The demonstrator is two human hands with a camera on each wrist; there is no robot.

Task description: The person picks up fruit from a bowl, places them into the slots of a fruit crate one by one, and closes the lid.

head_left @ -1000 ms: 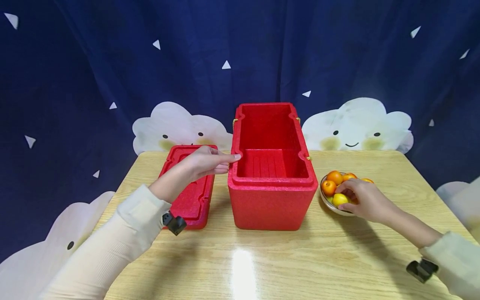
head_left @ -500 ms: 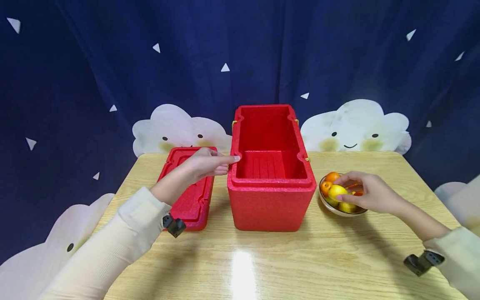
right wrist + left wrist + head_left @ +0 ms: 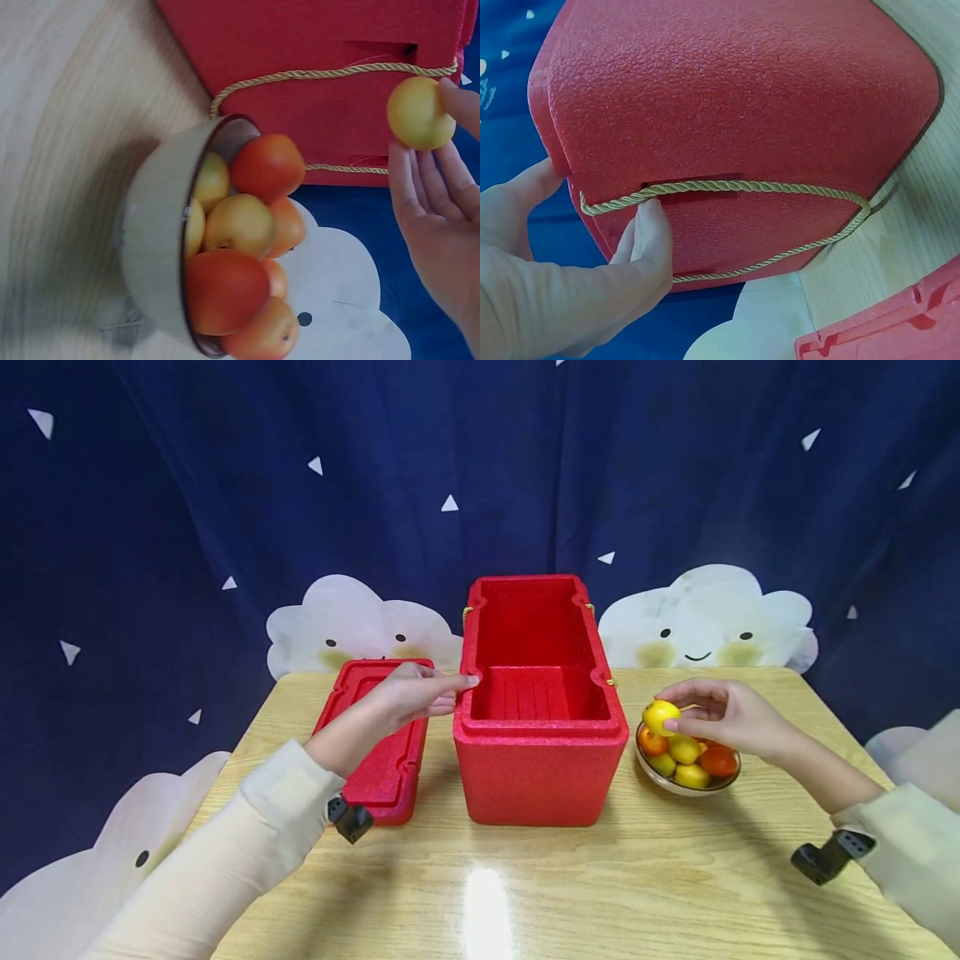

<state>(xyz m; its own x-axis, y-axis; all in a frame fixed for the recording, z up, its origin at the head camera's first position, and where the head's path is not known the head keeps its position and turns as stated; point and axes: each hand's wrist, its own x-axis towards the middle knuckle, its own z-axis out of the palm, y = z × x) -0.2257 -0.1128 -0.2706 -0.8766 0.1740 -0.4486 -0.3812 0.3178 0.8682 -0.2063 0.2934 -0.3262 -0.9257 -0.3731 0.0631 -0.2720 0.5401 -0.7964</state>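
Observation:
My right hand [image 3: 731, 718] pinches a yellow lemon [image 3: 662, 717] between thumb and fingers, above a bowl [image 3: 678, 789] of fruit. In the right wrist view the lemon [image 3: 421, 112] is in front of the red box side, apart from the other fruit. Inside the bowl lie several yellow fruits [image 3: 240, 225] and orange ones [image 3: 268, 166]. At the left wall of the red foam box [image 3: 536, 781], my left hand [image 3: 416, 692] grips the rim, thumb on top. Its fingers rest against the outer side, by the gold rope [image 3: 780, 187]. The box's inside shows bare.
A red lid [image 3: 382, 768] lies on the wooden table [image 3: 570, 893] left of the box, partly behind the left forearm. Behind the table hangs a dark blue curtain [image 3: 375, 510] with cloud shapes.
The right hand has taken the lemon from the bowl and raised it up and to the left, clear of the other fruit. The left hand has kept its grip on the box rim.

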